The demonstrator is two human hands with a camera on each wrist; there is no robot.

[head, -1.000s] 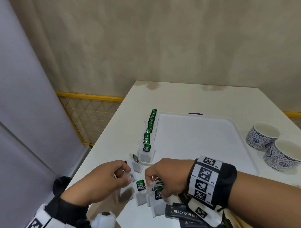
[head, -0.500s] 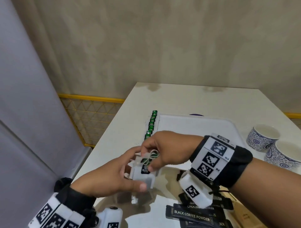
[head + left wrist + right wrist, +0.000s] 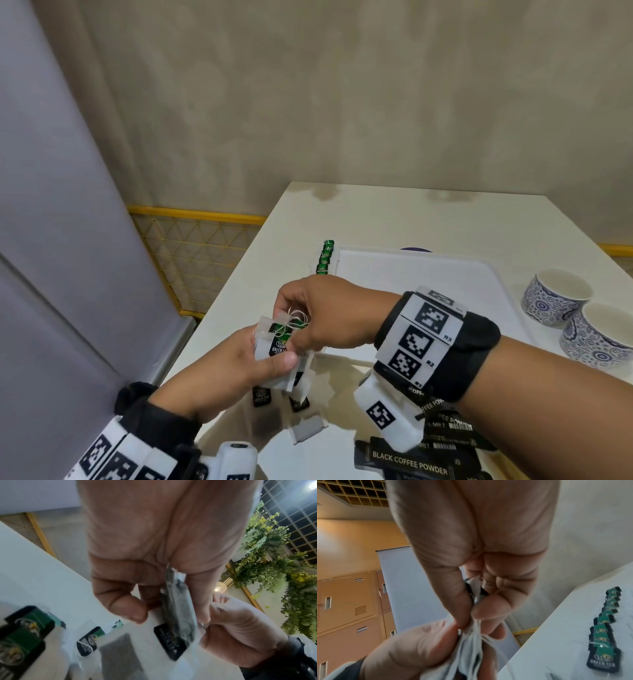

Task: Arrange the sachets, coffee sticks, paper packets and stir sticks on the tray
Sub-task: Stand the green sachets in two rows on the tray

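Both hands hold a bunch of white green-tea sachets [image 3: 274, 346] above the table's near left part. My left hand [image 3: 270, 356] grips the bunch from below, thumb across the front sachet. My right hand [image 3: 291, 325] pinches the tops and tangled strings [image 3: 474, 627]. In the left wrist view the sachets [image 3: 180, 609] sit edge-on between thumb and fingers. A row of sachets [image 3: 325, 260] lies along the left rim of the white tray [image 3: 428, 277]. Two loose sachets [image 3: 262, 397] lie under my hands. Black coffee sticks [image 3: 407, 464] lie at the near right.
Two blue-patterned cups [image 3: 555, 301] stand right of the tray. The table's left edge [image 3: 219, 315] drops to a yellow mesh rail [image 3: 191, 246] and a grey panel. The beige wall is close behind the table.
One second ago both hands were down on the table among the loose sachets. They have since risen with a bunch of sachets held between them.
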